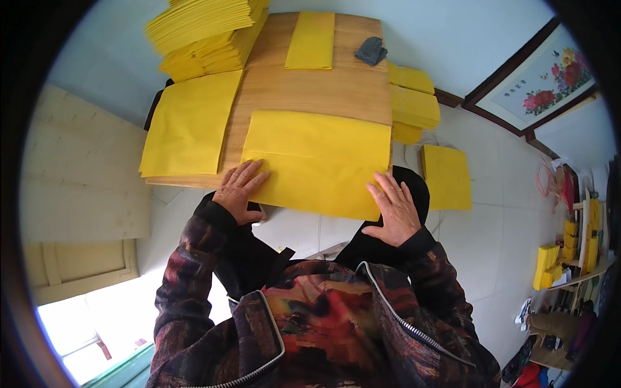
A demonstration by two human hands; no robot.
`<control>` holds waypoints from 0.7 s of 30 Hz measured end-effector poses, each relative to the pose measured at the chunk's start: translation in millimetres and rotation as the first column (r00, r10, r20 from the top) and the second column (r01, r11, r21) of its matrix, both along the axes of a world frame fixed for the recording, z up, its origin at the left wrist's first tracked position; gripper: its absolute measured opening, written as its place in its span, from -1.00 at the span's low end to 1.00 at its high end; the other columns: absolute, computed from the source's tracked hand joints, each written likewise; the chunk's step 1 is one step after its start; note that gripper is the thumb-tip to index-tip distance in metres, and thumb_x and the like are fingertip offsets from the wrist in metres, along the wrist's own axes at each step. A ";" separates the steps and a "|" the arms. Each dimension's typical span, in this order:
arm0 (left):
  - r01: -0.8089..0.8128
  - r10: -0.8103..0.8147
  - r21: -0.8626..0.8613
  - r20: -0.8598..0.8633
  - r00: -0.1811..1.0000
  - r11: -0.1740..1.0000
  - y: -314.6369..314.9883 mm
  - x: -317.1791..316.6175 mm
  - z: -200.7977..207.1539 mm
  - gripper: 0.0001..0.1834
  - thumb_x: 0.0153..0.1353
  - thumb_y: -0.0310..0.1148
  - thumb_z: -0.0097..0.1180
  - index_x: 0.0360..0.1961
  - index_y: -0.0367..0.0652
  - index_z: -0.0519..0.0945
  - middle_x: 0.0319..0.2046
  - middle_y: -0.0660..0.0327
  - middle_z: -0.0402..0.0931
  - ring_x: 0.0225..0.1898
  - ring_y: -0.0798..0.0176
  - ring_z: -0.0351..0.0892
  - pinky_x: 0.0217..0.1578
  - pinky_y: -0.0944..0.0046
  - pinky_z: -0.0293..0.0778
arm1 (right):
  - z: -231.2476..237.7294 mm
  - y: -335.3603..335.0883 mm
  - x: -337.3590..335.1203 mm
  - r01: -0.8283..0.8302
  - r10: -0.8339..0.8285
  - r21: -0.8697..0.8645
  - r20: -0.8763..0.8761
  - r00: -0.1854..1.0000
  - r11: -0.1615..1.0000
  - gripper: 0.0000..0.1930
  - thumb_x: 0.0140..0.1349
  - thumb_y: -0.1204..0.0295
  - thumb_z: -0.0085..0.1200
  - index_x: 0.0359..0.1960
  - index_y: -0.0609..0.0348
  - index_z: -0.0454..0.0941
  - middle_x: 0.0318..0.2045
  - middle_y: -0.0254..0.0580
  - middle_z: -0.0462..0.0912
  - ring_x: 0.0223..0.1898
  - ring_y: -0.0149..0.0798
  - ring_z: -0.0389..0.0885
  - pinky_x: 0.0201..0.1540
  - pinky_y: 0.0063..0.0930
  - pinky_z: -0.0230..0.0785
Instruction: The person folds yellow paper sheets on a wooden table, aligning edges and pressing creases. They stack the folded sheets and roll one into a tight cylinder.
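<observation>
A wide yellow sheet (pixel 317 161) lies flat at the near side of the wooden table, with a fold or seam line running across it. Part of it hangs over the near edge above my lap. My left hand (pixel 240 191) rests with its fingers on the sheet's left edge, and its thumb points inward below. On the near right corner lie the outstretched fingers of my right hand (pixel 394 208), thumb spread apart. Both hands are open. I cannot tell whether the sheet is paper or cloth.
Tall stacks of yellow folded pieces (pixel 207 39) stand at the far left of the table (pixel 265 84), above a flat yellow pile (pixel 191 123). A narrow folded yellow piece (pixel 310 40) and a dark grey cloth (pixel 370 51) lie at the back. More yellow bundles (pixel 414 107) sit right of the table.
</observation>
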State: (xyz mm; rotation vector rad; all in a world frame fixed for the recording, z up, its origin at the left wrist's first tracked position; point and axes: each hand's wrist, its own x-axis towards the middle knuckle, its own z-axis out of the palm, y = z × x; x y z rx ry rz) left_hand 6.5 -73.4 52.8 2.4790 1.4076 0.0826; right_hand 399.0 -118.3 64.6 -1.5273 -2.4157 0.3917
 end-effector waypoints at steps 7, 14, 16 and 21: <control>-0.065 0.061 0.358 0.020 0.998 0.931 0.7 0.5 -37.5 -0.35 -0.24 -0.52 0.20 0.03 -0.02 0.46 0.09 0.12 0.40 0.15 -0.04 0.37 0.11 -0.03 0.31 | -34.0 14.0 -13.0 0.050 -0.048 0.229 -0.011 0.999 0.972 -0.47 -0.03 0.54 0.17 0.07 0.12 0.40 0.16 -0.20 0.38 0.27 -0.11 0.29 0.28 -0.05 0.12; -0.100 0.022 0.410 0.191 0.981 0.907 -14.2 -5.0 -40.2 -0.49 -0.21 -0.54 0.13 -0.09 -0.05 0.53 -0.01 0.21 0.48 0.08 0.07 0.45 -0.01 0.05 0.37 | -34.1 17.5 -0.2 0.009 0.020 0.284 -0.099 0.995 0.959 -0.64 0.03 0.53 0.12 -0.07 0.18 0.47 0.04 -0.16 0.50 0.17 -0.06 0.41 0.17 -0.20 0.24; -0.115 0.003 0.438 0.246 0.969 0.892 -12.7 -3.2 -36.9 -0.60 -0.20 -0.52 0.16 -0.21 -0.07 0.56 -0.11 0.24 0.54 -0.03 0.09 0.52 -0.08 0.11 0.40 | -33.4 18.5 2.7 0.012 0.029 0.272 -0.148 0.989 0.962 -0.67 0.03 0.53 0.12 -0.11 0.18 0.49 0.02 -0.18 0.52 0.15 -0.07 0.43 0.15 -0.22 0.25; -0.192 0.055 0.314 0.396 0.917 0.930 -0.3 -7.1 -25.3 -0.75 -0.15 -0.53 0.19 -0.35 -0.06 0.58 -0.29 0.26 0.62 -0.22 0.12 0.59 -0.15 0.17 0.40 | -35.4 22.9 6.6 0.025 0.035 0.242 -0.241 0.970 0.970 -0.77 0.02 0.50 0.16 -0.23 0.13 0.55 -0.05 -0.25 0.57 0.10 -0.12 0.47 0.07 -0.26 0.30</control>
